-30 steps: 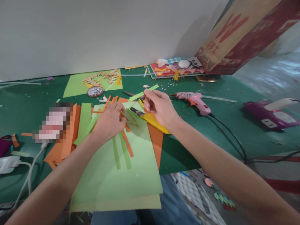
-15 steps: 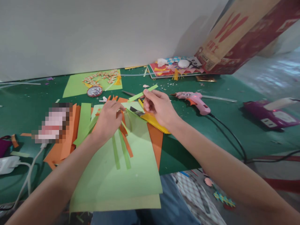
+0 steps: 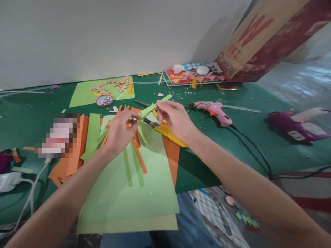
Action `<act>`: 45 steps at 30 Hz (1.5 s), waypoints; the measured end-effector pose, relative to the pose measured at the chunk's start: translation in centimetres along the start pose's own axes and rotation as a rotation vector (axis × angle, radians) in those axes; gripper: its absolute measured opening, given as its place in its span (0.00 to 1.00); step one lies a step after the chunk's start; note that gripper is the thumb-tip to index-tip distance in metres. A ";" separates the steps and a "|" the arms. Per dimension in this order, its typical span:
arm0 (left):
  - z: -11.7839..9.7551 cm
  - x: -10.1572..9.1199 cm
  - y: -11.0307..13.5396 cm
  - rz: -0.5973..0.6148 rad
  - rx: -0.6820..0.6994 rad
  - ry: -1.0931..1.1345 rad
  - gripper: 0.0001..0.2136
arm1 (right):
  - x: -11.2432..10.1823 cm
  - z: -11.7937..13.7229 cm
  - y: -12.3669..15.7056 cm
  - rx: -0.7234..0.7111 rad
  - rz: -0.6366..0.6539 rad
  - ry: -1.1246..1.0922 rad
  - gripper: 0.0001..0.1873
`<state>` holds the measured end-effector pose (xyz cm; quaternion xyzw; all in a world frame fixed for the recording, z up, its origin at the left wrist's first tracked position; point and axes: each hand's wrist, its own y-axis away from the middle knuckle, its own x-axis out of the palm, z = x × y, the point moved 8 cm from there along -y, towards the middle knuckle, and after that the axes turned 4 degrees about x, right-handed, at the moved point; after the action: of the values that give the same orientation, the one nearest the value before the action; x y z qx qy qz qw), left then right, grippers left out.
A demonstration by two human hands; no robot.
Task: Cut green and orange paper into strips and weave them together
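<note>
My right hand (image 3: pixel 176 120) pinches a light green paper strip (image 3: pixel 155 105) that slants up to the right above the table. My left hand (image 3: pixel 120 131) is closed on a loose bundle of green and orange paper strips (image 3: pixel 136 137), lifted slightly off a large light green paper sheet (image 3: pixel 134 196). The two hands almost meet over the sheet. More green and orange strips (image 3: pixel 134 165) lie flat on the sheet below my left hand. Orange paper sheets (image 3: pixel 172 155) stick out from under the green one.
A pink glue gun (image 3: pixel 214 110) with a black cord lies right of my hands. A yellow toothed tool (image 3: pixel 172 136) and scissors (image 3: pixel 143 102) lie beneath them. A round tin of beads (image 3: pixel 104 100), woven paper pieces, a cardboard box (image 3: pixel 261 38) and a purple power strip (image 3: pixel 297 129) stand farther off.
My left hand has lifted the strip bundle off the sheet toward my right hand. The right hand has shifted slightly left with its green strip.
</note>
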<state>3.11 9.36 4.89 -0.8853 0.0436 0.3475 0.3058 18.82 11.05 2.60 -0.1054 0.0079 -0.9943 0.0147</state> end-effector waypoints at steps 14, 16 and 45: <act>1.1 0.8 0.2 0.034 -0.146 0.231 0.07 | -0.1 -0.1 -0.1 -0.006 0.003 -0.036 0.22; 1.2 0.8 0.1 0.021 -0.146 0.248 0.05 | 0.0 -0.1 -0.1 -0.004 0.004 -0.031 0.22; 1.1 1.6 0.3 0.112 -0.135 0.207 0.12 | 0.0 -0.7 0.0 0.074 0.004 -0.063 0.16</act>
<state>3.60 9.98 3.12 -0.9312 0.1008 0.2731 0.2196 18.63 11.06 1.93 -0.1360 -0.0290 -0.9901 0.0210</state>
